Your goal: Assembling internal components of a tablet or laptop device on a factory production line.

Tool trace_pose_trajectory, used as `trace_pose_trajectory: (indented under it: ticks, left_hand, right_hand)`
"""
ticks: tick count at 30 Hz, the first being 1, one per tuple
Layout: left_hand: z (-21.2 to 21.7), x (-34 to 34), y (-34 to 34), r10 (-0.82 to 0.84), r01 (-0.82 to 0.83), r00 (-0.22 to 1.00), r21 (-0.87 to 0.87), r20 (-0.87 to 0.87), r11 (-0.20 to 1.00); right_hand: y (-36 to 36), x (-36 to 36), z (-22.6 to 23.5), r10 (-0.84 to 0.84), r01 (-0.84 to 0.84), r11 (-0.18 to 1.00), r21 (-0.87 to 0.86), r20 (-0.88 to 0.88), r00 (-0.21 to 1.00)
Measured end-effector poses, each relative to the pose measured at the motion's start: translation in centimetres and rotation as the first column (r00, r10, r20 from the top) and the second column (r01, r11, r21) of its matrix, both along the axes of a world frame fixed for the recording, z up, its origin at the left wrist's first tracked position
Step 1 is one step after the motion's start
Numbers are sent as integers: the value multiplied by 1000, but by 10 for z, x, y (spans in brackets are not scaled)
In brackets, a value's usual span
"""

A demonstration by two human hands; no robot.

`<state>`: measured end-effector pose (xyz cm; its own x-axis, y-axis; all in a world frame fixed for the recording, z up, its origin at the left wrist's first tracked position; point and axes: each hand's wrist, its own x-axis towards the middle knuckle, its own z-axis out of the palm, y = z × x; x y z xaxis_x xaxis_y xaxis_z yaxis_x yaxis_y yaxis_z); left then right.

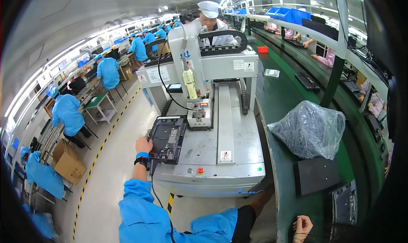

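Observation:
My left hand (144, 145) grips the left edge of an opened laptop base (163, 139), with its boards and wiring showing. The base lies in a dark frame at the machine's left front. Beside it stands the automatic screwdriving machine (231, 147), whose pale green screwdriver (189, 83) hangs above a small metal unit with a lit red display (204, 105). At the lower right, my right hand (302, 228) is by the green bench (287, 187) with its fingers curled in and nothing visible in them. A second opened laptop part (345, 204) lies to its right.
A clear plastic bag (312, 126) and a dark flat panel (317, 175) lie on the bench. A red emergency button (200, 170) sits on the machine's front. A person (219, 26) stands behind it. A loose black cable (156, 192) runs past my left arm.

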<state>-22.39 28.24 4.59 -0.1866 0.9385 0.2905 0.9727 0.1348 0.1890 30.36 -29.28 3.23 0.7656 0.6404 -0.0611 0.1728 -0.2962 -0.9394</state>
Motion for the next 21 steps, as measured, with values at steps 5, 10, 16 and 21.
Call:
trace_pose_trajectory:
  ticks: [5,10,16,21]
  left_hand:
    - [-11,-21,10,41,-30,985,-70,170,997]
    - [13,-5,31,206,-194,977,-187,47,963]
    - [27,-2,24,219,-212,975,-134,37,968]
    - [25,-27,45,196,-62,931,-397,307,916]
  right_hand:
    - [2,-1,3,38,-35,999,-26,131,991]
    - [-5,-5,7,105,-89,994,-69,287,952]
    - [-1,-5,-8,-20,14,999,42,127,992]
    - [4,2,-28,-135,147,973,180,-78,988]
